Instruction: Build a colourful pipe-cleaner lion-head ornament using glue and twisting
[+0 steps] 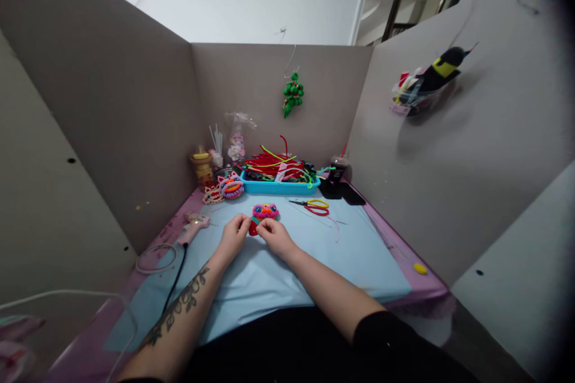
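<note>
My left hand [236, 231] and my right hand [275, 236] meet over the middle of the cloth, fingers pinched. Between them is a small red fuzzy piece [253, 228] with a teal bit along its upper side, likely bent pipe cleaner. Both hands' fingertips are at its edges and partly cover it. Just beyond them lies a pink and orange fuzzy animal head [265, 210] with blue eyes, its lower part hidden by the fingers. Scissors [316, 208] with red and yellow handles lie to the right of it.
A blue tray [281, 187] heaped with coloured pipe cleaners stands at the back. Left of it sit finished-looking fuzzy heads [230, 186]. A pink glue gun [196, 226] with a cable lies at left. A drink cup [338, 169] and black phone-like slabs [353, 194] are at back right.
</note>
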The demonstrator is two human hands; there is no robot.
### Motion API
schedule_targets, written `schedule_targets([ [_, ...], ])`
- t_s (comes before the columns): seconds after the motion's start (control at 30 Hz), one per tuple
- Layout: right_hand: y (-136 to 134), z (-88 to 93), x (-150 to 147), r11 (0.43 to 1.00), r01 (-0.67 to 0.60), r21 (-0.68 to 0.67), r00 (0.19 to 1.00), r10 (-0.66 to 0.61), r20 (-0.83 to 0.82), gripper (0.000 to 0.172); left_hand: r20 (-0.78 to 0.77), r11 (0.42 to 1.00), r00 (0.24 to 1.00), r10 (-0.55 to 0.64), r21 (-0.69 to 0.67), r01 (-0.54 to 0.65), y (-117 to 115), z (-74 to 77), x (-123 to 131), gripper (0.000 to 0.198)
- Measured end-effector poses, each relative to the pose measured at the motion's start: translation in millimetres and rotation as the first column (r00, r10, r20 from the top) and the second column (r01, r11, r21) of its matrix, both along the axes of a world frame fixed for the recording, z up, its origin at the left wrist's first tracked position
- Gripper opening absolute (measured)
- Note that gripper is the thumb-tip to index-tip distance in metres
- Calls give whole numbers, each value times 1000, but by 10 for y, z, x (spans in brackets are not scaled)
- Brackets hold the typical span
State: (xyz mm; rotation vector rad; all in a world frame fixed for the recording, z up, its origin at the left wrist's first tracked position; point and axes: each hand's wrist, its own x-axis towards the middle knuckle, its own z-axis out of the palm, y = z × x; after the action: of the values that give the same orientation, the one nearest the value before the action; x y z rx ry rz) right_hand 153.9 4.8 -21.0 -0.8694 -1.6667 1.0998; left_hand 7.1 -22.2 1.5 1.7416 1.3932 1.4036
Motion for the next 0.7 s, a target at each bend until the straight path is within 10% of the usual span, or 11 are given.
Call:
schedule_targets([
  [0.7,39,-11,23,997,68,-43,997,-70,-43,21,32,999,999,4,-39,-3,60,-46,-46,30],
])
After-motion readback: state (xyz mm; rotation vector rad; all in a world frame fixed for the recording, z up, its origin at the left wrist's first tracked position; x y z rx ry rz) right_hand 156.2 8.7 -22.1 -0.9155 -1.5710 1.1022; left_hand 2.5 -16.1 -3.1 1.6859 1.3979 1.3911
